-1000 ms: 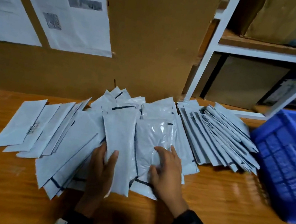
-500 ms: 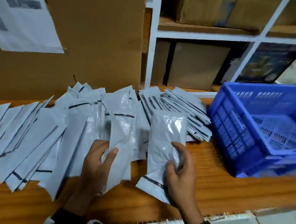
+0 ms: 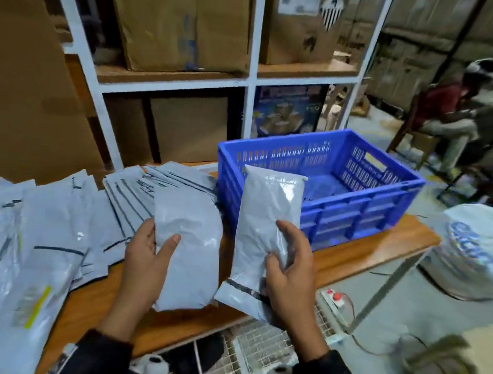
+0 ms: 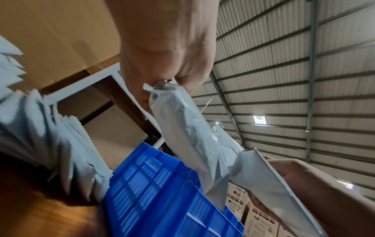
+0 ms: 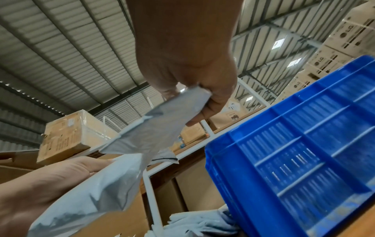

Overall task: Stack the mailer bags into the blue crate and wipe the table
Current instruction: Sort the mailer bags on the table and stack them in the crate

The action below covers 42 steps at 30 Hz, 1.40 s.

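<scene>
Two grey mailer bags are off the table, one per hand. Left hand grips the left bag along its left edge, thumb across the front, fingers curled behind. Left wrist view confirms it: fingers pinch the bag's upper corner, bag hanging down toward the crate.

Right hand grips the right bag low on its right side, thumb and index on the front face, remaining fingers wrapped behind. Bag is held upright, sealed strip at the bottom, its top edge overlapping the crate's near wall in the head view. Right wrist view shows the same pinch on that bag.

The two bags sit side by side, close, not clearly touching in the head view.

Blue crate stands at the right end of the wooden table, just behind the raised bags. What can be seen of its floor looks bare; the near part is hidden by the right bag.

Loose pile of mailer bags covers the left and middle of the table, fanned and overlapping, reaching up to the crate's left wall.

Behind: white shelf frame with cardboard boxes. A seated person is far right, blurred. A white sack sits on the floor beside the table's right end.
</scene>
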Each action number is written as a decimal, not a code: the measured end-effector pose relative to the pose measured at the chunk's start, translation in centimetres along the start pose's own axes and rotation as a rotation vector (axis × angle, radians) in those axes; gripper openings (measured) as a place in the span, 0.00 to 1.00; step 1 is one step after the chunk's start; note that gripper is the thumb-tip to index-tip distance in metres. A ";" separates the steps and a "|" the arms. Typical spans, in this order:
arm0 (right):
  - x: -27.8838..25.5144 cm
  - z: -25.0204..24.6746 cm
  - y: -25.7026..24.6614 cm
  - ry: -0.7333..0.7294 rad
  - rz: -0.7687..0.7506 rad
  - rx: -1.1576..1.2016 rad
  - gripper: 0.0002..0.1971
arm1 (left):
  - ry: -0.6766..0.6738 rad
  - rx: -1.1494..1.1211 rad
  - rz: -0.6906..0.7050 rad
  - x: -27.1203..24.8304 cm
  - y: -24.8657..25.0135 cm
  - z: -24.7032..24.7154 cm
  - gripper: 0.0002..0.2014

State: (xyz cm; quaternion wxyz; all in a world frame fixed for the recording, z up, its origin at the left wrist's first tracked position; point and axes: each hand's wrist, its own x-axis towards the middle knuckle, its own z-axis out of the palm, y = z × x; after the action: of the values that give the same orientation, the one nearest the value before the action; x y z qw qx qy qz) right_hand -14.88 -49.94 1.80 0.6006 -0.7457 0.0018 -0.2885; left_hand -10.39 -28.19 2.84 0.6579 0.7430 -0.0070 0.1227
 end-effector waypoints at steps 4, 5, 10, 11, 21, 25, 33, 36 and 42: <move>2.2 -3.5 0.6 0.043 -0.004 -0.034 0.27 | -0.018 -0.007 0.004 0.4 2.5 4.1 0.22; 2.9 -4.2 0.7 0.049 -0.002 -0.030 0.27 | -0.017 -0.004 -0.003 0.9 2.8 4.8 0.24; 6.7 -6.5 1.8 0.044 -0.005 -0.058 0.27 | -0.029 -0.003 -0.009 3.3 3.5 8.1 0.28; 7.6 -6.8 2.2 0.031 -0.003 -0.056 0.27 | -0.029 -0.014 -0.018 4.0 3.5 8.7 0.28; 19.3 -8.9 5.8 -0.107 0.035 -0.155 0.27 | -0.123 -0.006 0.034 12.3 3.3 15.7 0.29; 23.4 -10.1 6.9 -0.218 0.097 -0.180 0.26 | -0.144 0.197 0.094 15.7 1.7 17.2 0.17; 30.7 -11.0 7.5 -0.457 0.127 -0.429 0.27 | -0.254 0.551 0.101 19.3 1.5 19.1 0.13; 31.3 -11.0 9.3 -0.480 0.154 -0.420 0.26 | -0.355 0.656 0.114 20.8 3.2 20.1 0.18; 31.9 -11.3 11.9 -0.480 0.200 -0.403 0.26 | -0.553 0.957 -0.080 23.1 5.5 24.3 0.23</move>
State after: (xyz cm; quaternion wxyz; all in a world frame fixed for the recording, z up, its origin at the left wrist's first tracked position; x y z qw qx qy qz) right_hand 10.92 -74.49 6.02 0.4493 -0.8925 -0.0095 -0.0381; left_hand 15.24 -49.25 10.07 0.2246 0.9633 -0.0947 -0.1126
